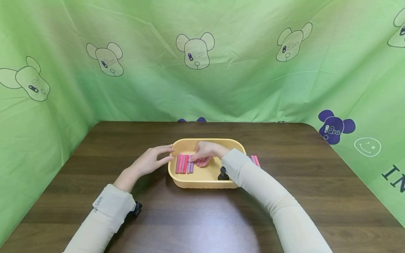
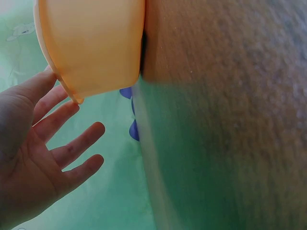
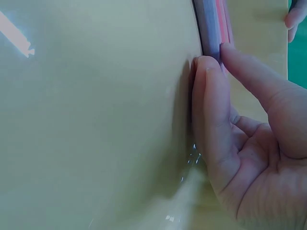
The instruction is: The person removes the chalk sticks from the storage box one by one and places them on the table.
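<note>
- A brown wooden table [image 1: 177, 225] stands against a green cloth [image 1: 240, 91] printed with cartoon animal heads.
- The left hand [image 1: 152, 161] has its fingers loosely spread, touching the left rim of the yellow tub [image 1: 205, 184].
- The right hand [image 1: 206, 151] reaches inside, thumb and forefinger pinching a purple stick [image 1: 191, 168].
- That stick ends a row of pink, red and purple sticks [image 1: 184, 165] at the tub's left end.
- More sticks [image 1: 256, 161] lie just right of the tub, partly hidden by the right sleeve [image 1: 284, 211].

Right hand [image 3: 244, 165] pinching a purple stick [image 3: 209, 28], pink sticks [image 3: 222, 21] beside it, glossy tray floor [image 3: 96, 120]
</note>
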A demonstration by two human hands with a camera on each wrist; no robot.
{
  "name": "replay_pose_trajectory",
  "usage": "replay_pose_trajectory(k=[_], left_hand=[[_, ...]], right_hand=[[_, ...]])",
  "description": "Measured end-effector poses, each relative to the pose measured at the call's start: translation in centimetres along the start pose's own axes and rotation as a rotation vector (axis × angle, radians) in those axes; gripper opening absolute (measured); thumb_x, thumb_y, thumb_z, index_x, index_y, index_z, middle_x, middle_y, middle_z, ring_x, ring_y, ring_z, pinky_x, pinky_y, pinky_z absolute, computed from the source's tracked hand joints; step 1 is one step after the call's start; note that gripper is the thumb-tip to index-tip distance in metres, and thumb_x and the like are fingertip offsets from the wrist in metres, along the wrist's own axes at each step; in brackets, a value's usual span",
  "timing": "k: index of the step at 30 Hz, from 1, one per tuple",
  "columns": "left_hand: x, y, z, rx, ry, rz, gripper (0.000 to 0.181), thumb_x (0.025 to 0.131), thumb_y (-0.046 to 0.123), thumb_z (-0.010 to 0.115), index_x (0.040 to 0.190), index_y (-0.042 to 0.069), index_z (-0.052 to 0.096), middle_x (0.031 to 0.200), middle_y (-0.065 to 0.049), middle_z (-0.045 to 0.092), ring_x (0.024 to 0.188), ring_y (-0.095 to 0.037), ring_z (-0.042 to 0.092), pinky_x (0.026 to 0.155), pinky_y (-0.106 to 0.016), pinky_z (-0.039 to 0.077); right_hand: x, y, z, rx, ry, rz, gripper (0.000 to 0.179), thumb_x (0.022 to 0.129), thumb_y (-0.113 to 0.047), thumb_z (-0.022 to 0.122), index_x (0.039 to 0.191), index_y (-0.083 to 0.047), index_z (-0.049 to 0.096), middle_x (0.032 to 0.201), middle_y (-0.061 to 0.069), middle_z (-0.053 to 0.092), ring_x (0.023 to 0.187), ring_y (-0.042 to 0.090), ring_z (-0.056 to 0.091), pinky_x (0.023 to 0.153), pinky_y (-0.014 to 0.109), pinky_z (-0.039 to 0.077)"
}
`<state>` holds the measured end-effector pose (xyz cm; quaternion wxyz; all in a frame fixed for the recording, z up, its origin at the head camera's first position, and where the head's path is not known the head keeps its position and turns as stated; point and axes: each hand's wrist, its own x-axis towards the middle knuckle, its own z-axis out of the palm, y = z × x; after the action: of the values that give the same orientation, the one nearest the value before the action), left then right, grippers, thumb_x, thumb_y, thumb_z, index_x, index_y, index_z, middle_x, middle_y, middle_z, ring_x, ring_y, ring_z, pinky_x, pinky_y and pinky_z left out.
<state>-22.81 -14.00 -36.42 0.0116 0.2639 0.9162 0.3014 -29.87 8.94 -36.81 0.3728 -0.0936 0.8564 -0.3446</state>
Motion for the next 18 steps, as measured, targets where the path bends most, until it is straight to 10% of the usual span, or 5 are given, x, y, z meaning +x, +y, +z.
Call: replay_pose_trajectory(k=[18], left_hand=[[0.05,-0.24,0.17,0.006,0.008,0.012,0.042,0.092,0.026,0.059,0.130,0.006,0.055,0.141,-0.013,0.049,0.132,-0.031,0.044,0.110,-0.048,0.035]], right_hand=[[0.28,0.12,-0.25,0.031,-0.041,0.023,0.021,0.088,-0.007,0.062,0.067,-0.004,0.060,0.056,0.002,0.063,0.047,0.005,0.058,0.049,0.014,0.051]])
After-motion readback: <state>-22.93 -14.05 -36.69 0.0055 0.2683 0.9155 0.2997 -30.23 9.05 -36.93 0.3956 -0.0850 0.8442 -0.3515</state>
